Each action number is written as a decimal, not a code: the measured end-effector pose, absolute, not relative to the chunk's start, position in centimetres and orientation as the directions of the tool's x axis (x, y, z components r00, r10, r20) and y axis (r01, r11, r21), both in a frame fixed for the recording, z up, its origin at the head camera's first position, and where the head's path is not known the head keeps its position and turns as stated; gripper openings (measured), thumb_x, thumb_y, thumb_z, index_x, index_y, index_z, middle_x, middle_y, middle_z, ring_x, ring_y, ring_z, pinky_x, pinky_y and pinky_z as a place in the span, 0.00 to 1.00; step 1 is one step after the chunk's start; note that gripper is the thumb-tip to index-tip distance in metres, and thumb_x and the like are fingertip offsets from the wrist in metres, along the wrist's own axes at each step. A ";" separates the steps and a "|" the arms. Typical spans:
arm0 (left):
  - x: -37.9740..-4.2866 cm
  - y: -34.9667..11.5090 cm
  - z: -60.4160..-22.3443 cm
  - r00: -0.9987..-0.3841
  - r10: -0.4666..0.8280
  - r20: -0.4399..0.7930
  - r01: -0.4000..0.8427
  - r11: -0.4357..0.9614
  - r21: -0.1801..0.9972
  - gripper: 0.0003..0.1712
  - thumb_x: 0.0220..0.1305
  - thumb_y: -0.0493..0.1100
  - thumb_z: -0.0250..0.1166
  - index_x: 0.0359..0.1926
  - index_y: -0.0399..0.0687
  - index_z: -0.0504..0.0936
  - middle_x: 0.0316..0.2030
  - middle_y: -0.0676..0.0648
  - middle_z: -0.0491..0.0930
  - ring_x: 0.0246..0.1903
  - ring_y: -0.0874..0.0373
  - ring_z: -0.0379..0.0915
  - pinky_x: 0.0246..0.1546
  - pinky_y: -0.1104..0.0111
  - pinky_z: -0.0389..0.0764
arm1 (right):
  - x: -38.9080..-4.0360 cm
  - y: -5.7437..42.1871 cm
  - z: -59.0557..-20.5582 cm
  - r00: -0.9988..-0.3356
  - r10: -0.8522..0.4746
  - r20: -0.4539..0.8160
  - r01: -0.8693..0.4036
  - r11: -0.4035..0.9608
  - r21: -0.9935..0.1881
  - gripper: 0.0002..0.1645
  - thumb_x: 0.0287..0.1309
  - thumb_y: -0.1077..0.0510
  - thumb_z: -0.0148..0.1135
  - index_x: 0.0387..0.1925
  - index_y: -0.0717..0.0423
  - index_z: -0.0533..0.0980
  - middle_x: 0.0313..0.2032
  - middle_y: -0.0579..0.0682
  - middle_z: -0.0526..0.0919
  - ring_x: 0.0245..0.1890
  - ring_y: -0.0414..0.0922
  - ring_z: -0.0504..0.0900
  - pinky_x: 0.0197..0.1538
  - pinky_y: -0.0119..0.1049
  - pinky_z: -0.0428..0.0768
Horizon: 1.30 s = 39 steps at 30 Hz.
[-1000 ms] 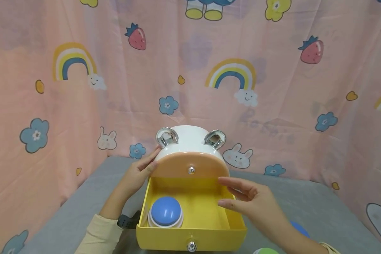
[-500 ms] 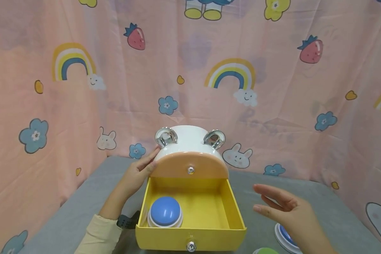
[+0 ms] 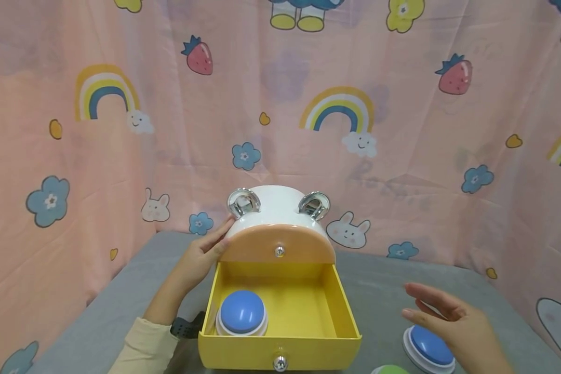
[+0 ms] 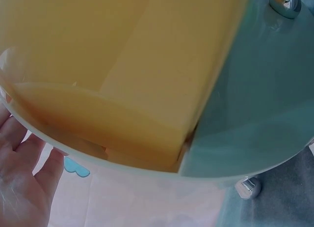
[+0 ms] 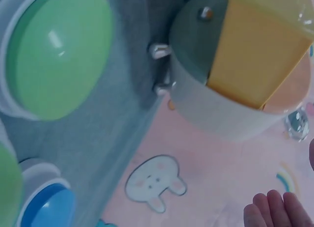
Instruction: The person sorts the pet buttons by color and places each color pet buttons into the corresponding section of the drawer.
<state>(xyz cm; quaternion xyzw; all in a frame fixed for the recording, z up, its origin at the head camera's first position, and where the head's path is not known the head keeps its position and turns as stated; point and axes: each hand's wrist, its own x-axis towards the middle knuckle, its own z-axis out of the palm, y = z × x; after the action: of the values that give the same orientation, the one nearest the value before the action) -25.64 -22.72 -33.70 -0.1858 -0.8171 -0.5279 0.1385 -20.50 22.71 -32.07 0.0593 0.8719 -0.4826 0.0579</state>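
A white rounded drawer cabinet (image 3: 279,203) with silver ears faces me. Its yellow drawer (image 3: 243,354) is pulled out, and a blue dome button (image 3: 242,312) on a white base lies in the drawer's front left corner. My left hand (image 3: 196,267) rests against the cabinet's left side below the ear, fingers extended; the left wrist view shows its fingers beside the rim. To the right of the drawer, my right hand (image 3: 455,322) holds nothing, fingers loosely bent and thumb apart. It overlaps a second blue button (image 3: 427,345) on the table.
A green dome button (image 3: 391,370) shows at the head view's bottom edge; the right wrist view has a large green button (image 5: 61,55) too. The cabinet's orange upper drawer (image 3: 257,248) is closed, as is the dark green lower drawer (image 4: 260,99). A patterned pink curtain (image 3: 280,150) hangs behind the grey table (image 3: 383,291).
My right hand has moved from over the drawer's right edge out to the right, uncovering the second blue button. My left hand stays on the cabinet.
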 end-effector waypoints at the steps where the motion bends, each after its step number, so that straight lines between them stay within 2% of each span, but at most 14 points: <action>1: -25.6 -22.7 -33.7 -0.892 0.158 0.424 0.451 0.374 0.810 0.30 0.77 0.50 0.52 0.75 0.53 0.61 0.78 0.51 0.53 0.78 0.46 0.46 0.73 0.50 0.56 | -20.7 23.0 -32.2 -0.985 0.051 -0.164 0.166 0.531 -0.831 0.54 0.52 0.29 0.67 0.74 0.46 0.62 0.71 0.51 0.69 0.74 0.60 0.61 0.62 0.56 0.78; 6: -25.6 -22.7 -33.7 -0.889 0.159 0.430 0.457 0.377 0.806 0.30 0.77 0.50 0.52 0.75 0.53 0.62 0.78 0.51 0.53 0.78 0.46 0.47 0.73 0.50 0.57 | -21.6 24.6 -32.8 -0.977 0.065 -0.205 0.207 0.535 -0.819 0.57 0.51 0.27 0.66 0.76 0.48 0.59 0.72 0.54 0.67 0.74 0.62 0.59 0.62 0.62 0.75; 12: -25.5 -22.7 -33.7 -0.886 0.160 0.435 0.462 0.367 0.807 0.30 0.77 0.48 0.52 0.75 0.51 0.62 0.78 0.50 0.53 0.78 0.46 0.46 0.73 0.51 0.56 | -22.3 26.8 -33.7 -0.970 0.035 -0.239 0.220 0.544 -0.810 0.55 0.55 0.30 0.65 0.76 0.50 0.58 0.71 0.54 0.69 0.73 0.62 0.62 0.61 0.63 0.75; 20: -25.5 -22.7 -33.7 -0.886 0.158 0.437 0.463 0.365 0.808 0.30 0.77 0.48 0.52 0.75 0.51 0.62 0.78 0.50 0.53 0.78 0.47 0.47 0.73 0.52 0.56 | -23.4 29.2 -34.9 -0.963 0.023 -0.269 0.229 0.593 -0.772 0.59 0.58 0.29 0.62 0.78 0.56 0.52 0.74 0.63 0.60 0.73 0.67 0.57 0.56 0.66 0.76; 28: -25.5 -22.6 -33.6 -0.890 0.155 0.428 0.454 0.378 0.807 0.30 0.77 0.49 0.52 0.75 0.51 0.62 0.77 0.50 0.53 0.77 0.46 0.47 0.73 0.51 0.56 | -24.2 31.1 -36.4 -0.965 -0.005 -0.264 0.206 0.612 -0.764 0.59 0.62 0.32 0.59 0.78 0.61 0.48 0.75 0.67 0.53 0.74 0.70 0.53 0.57 0.69 0.74; 39: -25.5 -22.6 -33.7 -0.894 0.148 0.424 0.447 0.382 0.809 0.30 0.77 0.49 0.52 0.75 0.51 0.62 0.78 0.49 0.53 0.77 0.45 0.48 0.72 0.50 0.57 | -25.4 33.2 -37.8 -0.955 -0.018 -0.295 0.204 0.681 -0.703 0.57 0.63 0.31 0.57 0.77 0.64 0.49 0.74 0.69 0.54 0.71 0.73 0.55 0.50 0.55 0.81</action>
<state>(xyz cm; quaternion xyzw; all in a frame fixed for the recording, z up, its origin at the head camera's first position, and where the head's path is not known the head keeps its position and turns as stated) -25.54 -22.64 -33.70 -0.1815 -0.8191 -0.5253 0.1424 -25.40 33.17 -37.81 0.0514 0.9060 -0.3961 0.1401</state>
